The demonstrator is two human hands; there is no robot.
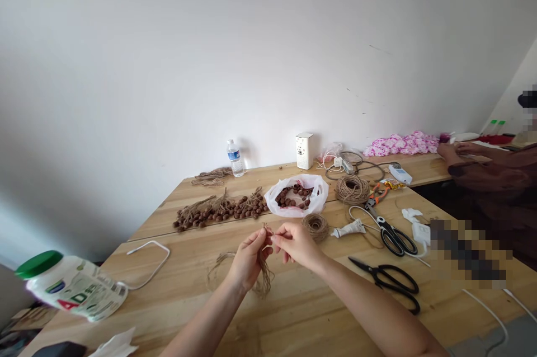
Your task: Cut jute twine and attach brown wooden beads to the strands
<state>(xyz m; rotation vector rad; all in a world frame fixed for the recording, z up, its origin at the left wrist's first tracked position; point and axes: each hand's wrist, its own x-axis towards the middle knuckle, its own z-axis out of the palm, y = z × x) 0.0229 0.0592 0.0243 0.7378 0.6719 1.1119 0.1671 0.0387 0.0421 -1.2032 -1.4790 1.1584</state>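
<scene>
A: Where was the twine bundle?
B: In the left hand, above the wooden table, in front of a ball of twine and an open plastic bag; its loose ends hung below the palm.
A: And the grip?
B: The left thumb and fingers were closed around the strands near their upper end; the right hand met them there, thumb and forefinger drawn together; whether a strand was caught between those tips, one could not tell.
A: How would it have handled?
B: Light and limp, by its look, with a rough, fibrous surface unlikely to slip; single strands seemed apt to fray or tangle; the gathered upper end looked the surest hold, the trailing ends the poorest.
</scene>
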